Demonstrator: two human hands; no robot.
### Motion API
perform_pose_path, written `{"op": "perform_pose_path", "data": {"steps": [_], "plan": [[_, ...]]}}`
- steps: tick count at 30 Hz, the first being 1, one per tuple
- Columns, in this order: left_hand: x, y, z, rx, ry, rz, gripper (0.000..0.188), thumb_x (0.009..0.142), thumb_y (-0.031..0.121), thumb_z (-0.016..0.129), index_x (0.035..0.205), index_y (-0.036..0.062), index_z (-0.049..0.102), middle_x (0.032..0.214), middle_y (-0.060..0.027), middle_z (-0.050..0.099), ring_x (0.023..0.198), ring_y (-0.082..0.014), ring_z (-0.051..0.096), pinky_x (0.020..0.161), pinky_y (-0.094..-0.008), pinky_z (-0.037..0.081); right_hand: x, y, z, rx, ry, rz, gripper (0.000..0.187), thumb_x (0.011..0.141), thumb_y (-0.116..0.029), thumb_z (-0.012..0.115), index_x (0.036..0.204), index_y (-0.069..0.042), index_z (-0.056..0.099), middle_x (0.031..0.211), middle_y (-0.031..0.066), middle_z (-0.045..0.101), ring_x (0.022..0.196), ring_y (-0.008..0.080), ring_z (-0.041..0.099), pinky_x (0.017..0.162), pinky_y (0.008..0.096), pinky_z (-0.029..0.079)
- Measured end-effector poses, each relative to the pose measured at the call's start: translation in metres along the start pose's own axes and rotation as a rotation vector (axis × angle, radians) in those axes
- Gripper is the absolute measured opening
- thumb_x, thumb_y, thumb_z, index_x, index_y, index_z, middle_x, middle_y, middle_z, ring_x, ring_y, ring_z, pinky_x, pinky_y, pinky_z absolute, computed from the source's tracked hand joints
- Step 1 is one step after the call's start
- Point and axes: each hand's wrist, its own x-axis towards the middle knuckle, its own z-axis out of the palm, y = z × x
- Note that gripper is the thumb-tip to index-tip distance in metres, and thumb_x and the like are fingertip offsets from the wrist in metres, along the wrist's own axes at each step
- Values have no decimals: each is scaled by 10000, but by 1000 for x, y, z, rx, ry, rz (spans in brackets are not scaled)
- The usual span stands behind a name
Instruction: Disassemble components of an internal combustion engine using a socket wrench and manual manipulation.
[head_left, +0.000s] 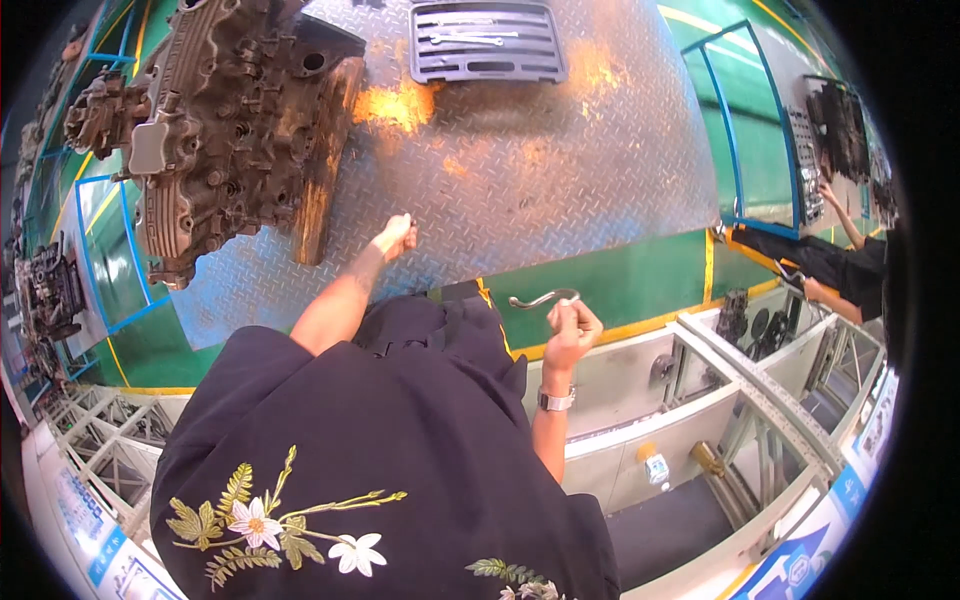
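Note:
My right hand [572,332], with a watch at its wrist, is closed on one end of a shiny curved wrench [535,300]. The wrench bends like an S and points left, over the green floor near the table's front edge. My left hand [399,234] is curled closed above the steel table [500,190]; whatever it may hold is too small to make out. Left of that hand, a brown engine block [215,130] rests on the table, with a wooden beam [328,165] along its right side.
At the table's far side lies a grey tool tray [487,42] holding several wrenches. Metal shelving [740,370] stands close on my right, with a bottle [655,468] on it. Further right, another person's arms [835,300] are at work near a blue frame [725,110].

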Motion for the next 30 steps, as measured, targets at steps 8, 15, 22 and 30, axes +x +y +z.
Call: {"op": "perform_pose_path", "data": {"steps": [8, 15, 22, 30], "plan": [[-101, -3, -34, -506, -405, 111, 429, 994, 395, 457, 626, 187, 384, 573, 65, 317, 478, -74, 271, 427, -218, 217, 63, 10, 48, 120, -275, -25, 371, 848, -3, 543, 559, -94, 328, 532, -58, 327, 469, 33, 291, 428, 232, 192], [-185, -30, -84, -689, -283, 485, 352, 1021, 271, 425, 703, 120, 416, 612, 48, 300, 514, -62, 258, 428, -218, 195, 136, 26, 156, 116, -229, 377, 312, 861, -114, 529, 580, -125, 394, 474, -18, 335, 376, 94, 268, 379, 275, 218], [-263, -67, -125, -786, -58, 855, 257, 992, 155, 454, 1141, -12, 580, 661, 51, 307, 554, -64, 280, 464, -222, 212, 187, 82, 138, 428, -148, 601, 300, 842, -204, 439, 614, -170, 248, 472, -39, 161, 382, 105, 165, 370, 283, 168], [-359, -2, -137, -371, 737, 1223, 282, 1012, 217, 439, 1158, 12, 565, 568, 47, 388, 466, -77, 338, 442, -257, 271, 158, 137, 113, 443, 278, 671, 294, 854, -201, 411, 617, -147, 247, 450, 12, 205, 371, 185, 251, 401, 339, 273]]}}
